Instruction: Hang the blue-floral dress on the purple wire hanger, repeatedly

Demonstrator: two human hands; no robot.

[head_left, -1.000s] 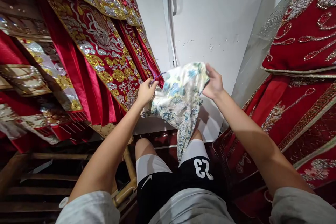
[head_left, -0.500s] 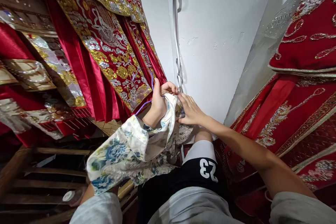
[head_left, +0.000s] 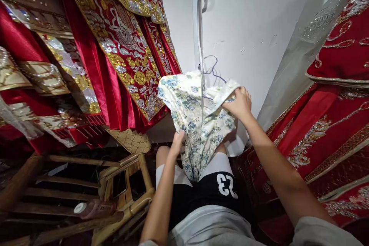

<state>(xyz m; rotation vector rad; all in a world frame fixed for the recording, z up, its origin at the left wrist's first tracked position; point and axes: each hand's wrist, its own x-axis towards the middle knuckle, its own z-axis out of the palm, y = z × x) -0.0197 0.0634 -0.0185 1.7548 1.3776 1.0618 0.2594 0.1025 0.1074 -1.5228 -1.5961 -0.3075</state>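
A white garment [head_left: 193, 111] with blue and green flowers hangs in front of me above my lap; whether it is a top or a dress I cannot tell. Its upper right edge is pinched by my right hand [head_left: 241, 104], thumb in front. Lower down, my left hand [head_left: 178, 143] grips the garment's left side, with most fingers hidden by the cloth. A thin purple clothes hanger [head_left: 213, 72] shows behind the neckline, its hook up against the wall, its lower part partly covered by fabric.
Red embroidered garments [head_left: 127, 46] with sequins hang at left, and more red beaded garments [head_left: 317, 134] at right. A white strap [head_left: 198, 19] runs down the white wall [head_left: 245, 11]. A bamboo chair [head_left: 127, 177] and a bottle [head_left: 95, 208] are at lower left.
My left hand has come out of the garment and dropped to its left side. My right hand has moved right and up with the edge. The garment now hangs spread out with the hanger in it.
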